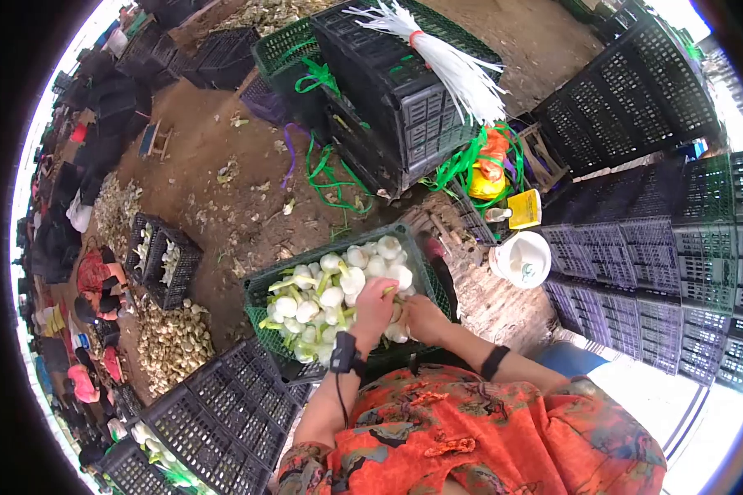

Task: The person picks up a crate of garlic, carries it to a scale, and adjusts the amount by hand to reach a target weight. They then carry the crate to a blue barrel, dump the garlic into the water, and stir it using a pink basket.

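Observation:
Green mesh crate [264, 285] in front of me is heaped with white garlic bulbs [332, 297], many with short green stems. Over its right half, my left hand [375, 310] is closed, and a greenish garlic stem shows at its fingertips. My right hand [425, 320] is beside it at the crate's right end, fingers curled in; what they hold, if anything, is hidden. The two hands are close together, with bulbs beneath and around them.
A bundle of white ties [446, 58] lies on a stacked black crate [371, 74]. A white bucket [522, 260] stands at right, before tall crate stacks [636, 247]. Garlic is piled [173, 342] on the ground at left, near a person [99, 280] and smaller crates [169, 272].

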Motion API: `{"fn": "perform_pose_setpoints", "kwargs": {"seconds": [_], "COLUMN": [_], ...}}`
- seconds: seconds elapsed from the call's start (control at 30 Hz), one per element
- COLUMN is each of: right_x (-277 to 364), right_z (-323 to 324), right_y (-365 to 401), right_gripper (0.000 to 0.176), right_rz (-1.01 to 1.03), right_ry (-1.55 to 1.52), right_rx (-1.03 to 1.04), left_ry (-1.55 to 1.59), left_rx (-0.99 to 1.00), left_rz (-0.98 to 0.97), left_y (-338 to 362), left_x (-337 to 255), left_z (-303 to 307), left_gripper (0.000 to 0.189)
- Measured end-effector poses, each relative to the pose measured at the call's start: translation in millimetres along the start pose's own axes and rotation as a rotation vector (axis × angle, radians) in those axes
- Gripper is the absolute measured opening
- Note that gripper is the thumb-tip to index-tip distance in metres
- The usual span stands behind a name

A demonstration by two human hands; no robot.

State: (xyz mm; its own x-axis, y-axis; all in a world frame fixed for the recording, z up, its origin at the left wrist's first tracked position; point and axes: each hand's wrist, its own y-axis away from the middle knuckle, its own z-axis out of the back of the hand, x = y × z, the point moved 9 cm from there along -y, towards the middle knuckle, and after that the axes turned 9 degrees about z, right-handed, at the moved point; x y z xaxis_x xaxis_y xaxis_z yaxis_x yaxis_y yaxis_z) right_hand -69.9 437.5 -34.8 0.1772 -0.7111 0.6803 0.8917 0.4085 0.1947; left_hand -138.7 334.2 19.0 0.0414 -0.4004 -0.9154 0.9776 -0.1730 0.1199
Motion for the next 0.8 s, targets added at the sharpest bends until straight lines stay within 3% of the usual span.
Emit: {"fn": "perform_pose_setpoints", "kwargs": {"seconds": [0.07, 0.1, 0.13, 0.2, 0.23, 0.27, 0.33, 0.37, 0.47, 0.53, 0.67, 0.73, 0.8], "right_x": [17, 13, 13, -4, -12, -17, -30, -34, -32, -17, -12, -17, -23], "right_z": [12, 14, 18, 48, 54, 58, 79, 82, 70, 67, 53, 46, 40], "right_y": [20, 26, 31, 56, 64, 69, 91, 95, 87, 76, 64, 69, 79], "right_gripper": [0.021, 0.018, 0.018, 0.009, 0.008, 0.008, 0.01, 0.009, 0.01, 0.011, 0.011, 0.011, 0.009], "right_rz": [0.106, 0.092, 0.098, -0.094, -0.131, -0.131, -0.317, -0.342, -0.343, -0.312, -0.282, -0.317, -0.351], "right_ry": [-0.003, 0.011, 0.022, -0.278, -0.331, -0.343, -0.315, -0.32, -0.342, -0.401, -0.39, -0.347, -0.4], "right_rx": [0.096, 0.082, 0.08, -0.339, -0.416, -0.417, -0.569, -0.6, -0.484, -0.476, -0.417, -0.395, -0.434], "left_ry": [-0.164, -0.19, -0.186, -0.4, -0.32, -0.33, -0.397, -0.453, -0.675, -0.731, -0.575, -0.299, -0.366], "left_rx": [0.173, 0.313, 0.304, 0.378, 0.233, 0.237, 0.016, 0.035, 0.218, 0.228, 0.208, 0.236, 0.236], "left_rz": [-0.144, -0.005, -0.013, -0.049, -0.201, -0.198, -0.024, -0.059, 0.032, 0.022, 0.009, -0.126, -0.113], "left_y": [-1, 2, -2, 9, 11, 15, 20, 27, 30, 27, 23, 29, 34], "left_x": [24, 42, 38, 33, 12, 8, 3, 21, 17, 26, 25, 7, 24], "left_z": [-41, -54, -53, -59, -39, -27, 21, 17, -3, -13, -16, -26, -42], "left_gripper": [0.029, 0.039, 0.039, 0.041, 0.04, 0.04, 0.041, 0.043, 0.048, 0.055, 0.055, 0.05, 0.048]}}
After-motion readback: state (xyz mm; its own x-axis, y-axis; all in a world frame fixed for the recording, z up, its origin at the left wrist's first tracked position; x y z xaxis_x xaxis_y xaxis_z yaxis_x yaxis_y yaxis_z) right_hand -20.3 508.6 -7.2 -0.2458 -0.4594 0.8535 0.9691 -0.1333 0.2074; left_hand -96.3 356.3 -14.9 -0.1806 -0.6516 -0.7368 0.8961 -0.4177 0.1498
